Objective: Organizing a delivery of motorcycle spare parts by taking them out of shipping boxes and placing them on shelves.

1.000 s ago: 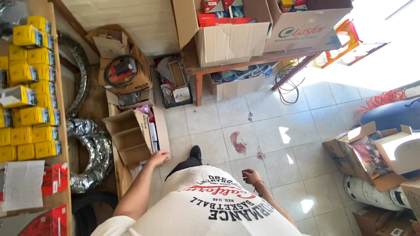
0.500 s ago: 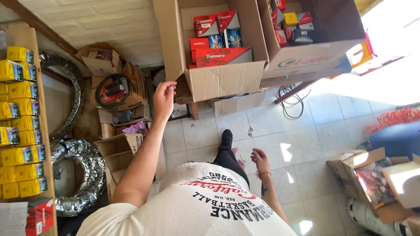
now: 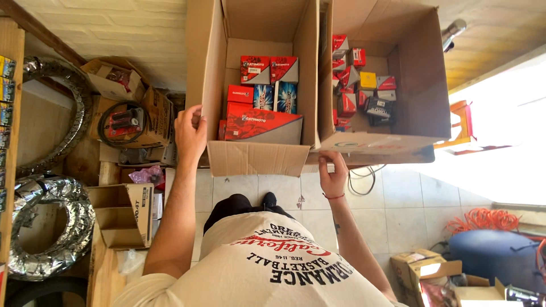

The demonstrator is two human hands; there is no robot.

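— Where is the open cardboard box [image 3: 259, 156] now?
— Right in front of the person, at chest height, beside a second open box [image 3: 398, 145] on its right. Both still stand in place; neither looks lifted.
— What is inside?
— Red packages [image 3: 259, 122] and a couple of blue ones, stacked toward the back and front wall. None has been taken out, as far as I can see. The neighbouring box holds a looser jumble of small red, yellow and dark cartons [image 3: 364, 85].
— And the hands?
— The left hand [image 3: 189, 135] lies against the box's left wall, fingers fairly straight and close together, curling over the edge; I judge it a steadying grip, not a full clasp. The right hand [image 3: 333, 173] is under the front flap of the second box, where the two boxes meet, fingers bent upward and touching the cardboard. Whether it pinches the flap I cannot tell.
— So how far along?
— Just the taking hold, I'd say.
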